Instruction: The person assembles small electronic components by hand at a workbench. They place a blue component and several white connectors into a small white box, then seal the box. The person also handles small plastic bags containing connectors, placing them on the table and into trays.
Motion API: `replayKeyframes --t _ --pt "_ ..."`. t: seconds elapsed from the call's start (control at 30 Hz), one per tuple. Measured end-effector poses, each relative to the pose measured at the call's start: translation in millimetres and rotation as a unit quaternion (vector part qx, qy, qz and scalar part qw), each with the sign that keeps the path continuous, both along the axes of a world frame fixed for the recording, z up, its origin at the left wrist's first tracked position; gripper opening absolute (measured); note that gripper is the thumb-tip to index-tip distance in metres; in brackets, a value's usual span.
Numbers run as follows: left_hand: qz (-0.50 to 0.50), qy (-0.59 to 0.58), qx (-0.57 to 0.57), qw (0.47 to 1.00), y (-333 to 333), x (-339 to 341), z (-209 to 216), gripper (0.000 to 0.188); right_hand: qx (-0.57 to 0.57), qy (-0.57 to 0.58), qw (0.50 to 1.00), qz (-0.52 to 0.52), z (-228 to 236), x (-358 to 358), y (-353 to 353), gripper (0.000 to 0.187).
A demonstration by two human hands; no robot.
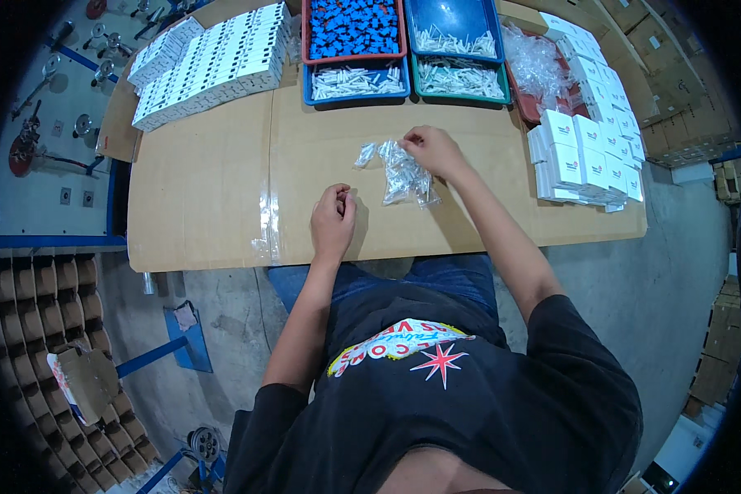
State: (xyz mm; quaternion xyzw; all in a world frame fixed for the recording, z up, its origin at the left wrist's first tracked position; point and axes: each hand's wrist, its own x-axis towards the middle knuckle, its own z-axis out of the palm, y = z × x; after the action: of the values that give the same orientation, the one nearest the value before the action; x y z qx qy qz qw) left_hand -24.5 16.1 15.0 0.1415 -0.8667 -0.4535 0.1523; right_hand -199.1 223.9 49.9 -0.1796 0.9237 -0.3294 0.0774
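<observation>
A pile of small clear plastic bags (407,179) with shiny silvery pieces inside lies on the cardboard-covered table. Just left of its top end is a separate small clear bag (365,156). My right hand (433,151) reaches over the pile from the right, thumb and fingers pinched together at the upper edge of one of these bags. To the left of the pile, my left hand (334,221) rests near the cardboard with its fingers curled in. Whatever those fingers may hold is hidden.
Along the far edge stand bins: a red one of blue pieces (353,30), plus blue (357,83) and green (461,80) ones of white plugs. White boxes are stacked far left (214,66) and right (584,156). Beside the right stack sits a red bin of clear bags (539,66).
</observation>
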Motion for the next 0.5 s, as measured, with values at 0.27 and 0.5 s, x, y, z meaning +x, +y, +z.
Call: replayKeyframes --t 0.27,0.5 --pt "-0.007 0.007 -0.007 1.0 0 -1 0 0.02 -0.045 0.215 0.943 0.249 -11 12 -48 0.031" --pt "-0.007 0.017 -0.005 1.0 1 -1 3 0.019 -0.289 -0.05 0.947 0.131 -22 6 -45 0.028"
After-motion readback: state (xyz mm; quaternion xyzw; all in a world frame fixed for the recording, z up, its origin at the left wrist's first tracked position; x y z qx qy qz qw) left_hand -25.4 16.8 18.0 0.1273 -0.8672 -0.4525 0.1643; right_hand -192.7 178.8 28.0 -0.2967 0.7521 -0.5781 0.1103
